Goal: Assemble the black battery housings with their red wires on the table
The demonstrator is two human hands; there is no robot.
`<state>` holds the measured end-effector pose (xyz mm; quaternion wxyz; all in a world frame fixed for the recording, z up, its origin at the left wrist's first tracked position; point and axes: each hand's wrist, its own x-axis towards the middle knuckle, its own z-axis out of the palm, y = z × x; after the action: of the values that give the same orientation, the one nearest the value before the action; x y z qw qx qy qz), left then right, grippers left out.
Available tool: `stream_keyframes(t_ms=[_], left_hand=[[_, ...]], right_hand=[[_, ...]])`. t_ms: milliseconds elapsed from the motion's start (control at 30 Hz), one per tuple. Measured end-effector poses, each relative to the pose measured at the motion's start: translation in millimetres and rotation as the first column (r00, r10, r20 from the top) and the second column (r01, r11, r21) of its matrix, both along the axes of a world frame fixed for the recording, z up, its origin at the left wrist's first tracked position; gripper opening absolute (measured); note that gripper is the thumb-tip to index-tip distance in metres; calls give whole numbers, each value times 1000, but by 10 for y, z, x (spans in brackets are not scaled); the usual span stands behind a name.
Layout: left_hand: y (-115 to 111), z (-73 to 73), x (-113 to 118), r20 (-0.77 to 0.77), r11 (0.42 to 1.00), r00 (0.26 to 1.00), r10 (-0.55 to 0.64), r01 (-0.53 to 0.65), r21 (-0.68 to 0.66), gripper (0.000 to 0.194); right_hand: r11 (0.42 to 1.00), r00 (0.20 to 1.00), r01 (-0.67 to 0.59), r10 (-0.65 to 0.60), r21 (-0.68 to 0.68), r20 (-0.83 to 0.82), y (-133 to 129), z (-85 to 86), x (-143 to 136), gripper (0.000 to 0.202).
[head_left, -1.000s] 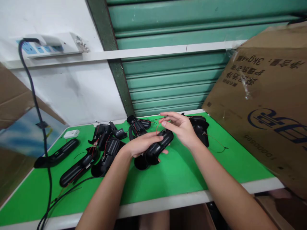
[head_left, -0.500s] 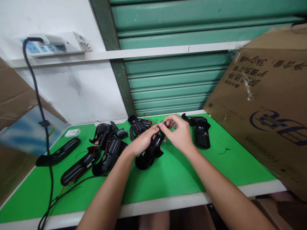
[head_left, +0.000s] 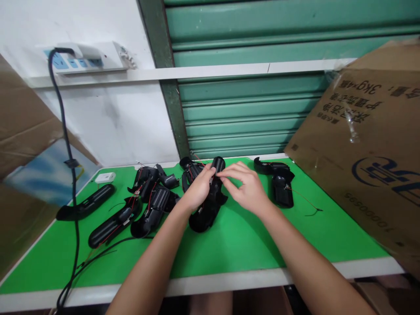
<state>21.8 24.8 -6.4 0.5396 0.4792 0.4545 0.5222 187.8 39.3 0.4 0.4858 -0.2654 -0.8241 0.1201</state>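
My left hand is wrapped round a glossy black plastic housing, its thumb lying along the near side. Thumb and index finger of my right hand are pinched together against the housing's side; what sits between them is too small to make out. Below my hands, a curved black shell part hangs over the green tabletop; I cannot tell whether it belongs to the held housing. Just behind my left hand lie more black housings with a thin red wire.
Several black housings with red wires cover the left side of the green table. Another black housing trails a wire at right. A black cable drops from the power strip. A cardboard box flanks the right.
The held housing has turned so its rounded end now points up and away. My right hand's fingers have come together in a pinch at its side. The view has shifted slightly left.
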Motion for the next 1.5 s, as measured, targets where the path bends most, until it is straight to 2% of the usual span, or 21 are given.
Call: stream_keyframes(t_ms=[67,200,433,667,900,1267,1367,1500], left_hand=[[-10,16,4,-30,999,999,-38,38,-1,44],[-32,69,24,-73,992,991,-116,118,33,46],[-41,101,43,-113,989,987,-116,125,82,47],[-75,149,77,-92,995,992,-92,95,31,47],[-61,83,91,-99,994,991,-95,100,38,45],[-78,90,117,-62,999,997,-41,41,-12,43],[-93,119,121,-99,1000,995,-28,28,0,42],[-133,166,109,-252,994,968,-8,34,100,45]], right_hand=[[1000,999,21,-22,5,43,-4,-2,7,17],[998,996,62,-61,-30,58,-14,-22,10,36],[998,998,62,-62,2,18,-13,-69,3,40],[984,983,164,-170,72,77,-33,-89,2,37],[960,959,230,-252,159,132,-44,-109,10,31],[955,951,189,-235,228,199,-24,-93,5,18],[941,948,182,-245,286,202,-28,-84,1,16],[938,936,162,-244,305,252,-43,-88,6,16]])
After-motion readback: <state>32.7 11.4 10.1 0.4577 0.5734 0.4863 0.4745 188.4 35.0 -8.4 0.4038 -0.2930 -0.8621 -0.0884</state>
